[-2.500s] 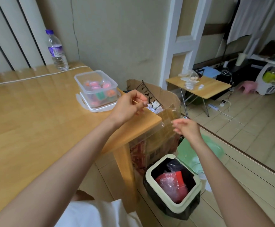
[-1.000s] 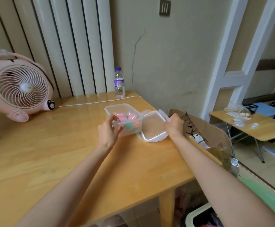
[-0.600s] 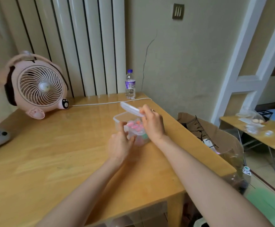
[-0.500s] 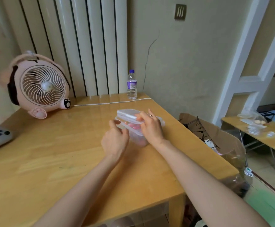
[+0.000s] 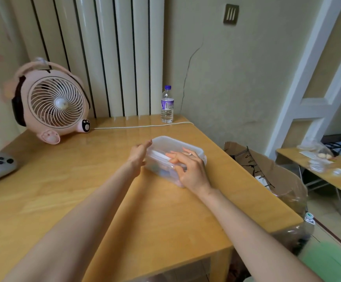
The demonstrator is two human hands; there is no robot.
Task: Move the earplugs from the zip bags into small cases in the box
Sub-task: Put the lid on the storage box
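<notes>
Clear plastic lid [image 5: 171, 144], off 1 s ago, now pressed onto clear rectangular plastic box [image 5: 161, 171] by flat-fingered right hand [image 5: 190, 169]; box end braced by straight-fingered left hand [image 5: 139, 154]. Transfer prob. done.

A clear plastic lidded box [image 5: 165, 141] is set near the right edge of the wooden table [image 5: 84, 190]. A pink round fan [image 5: 55, 102] is placed at the far left corner, and a clear plastic bottle [image 5: 167, 104] at the far right.
</notes>
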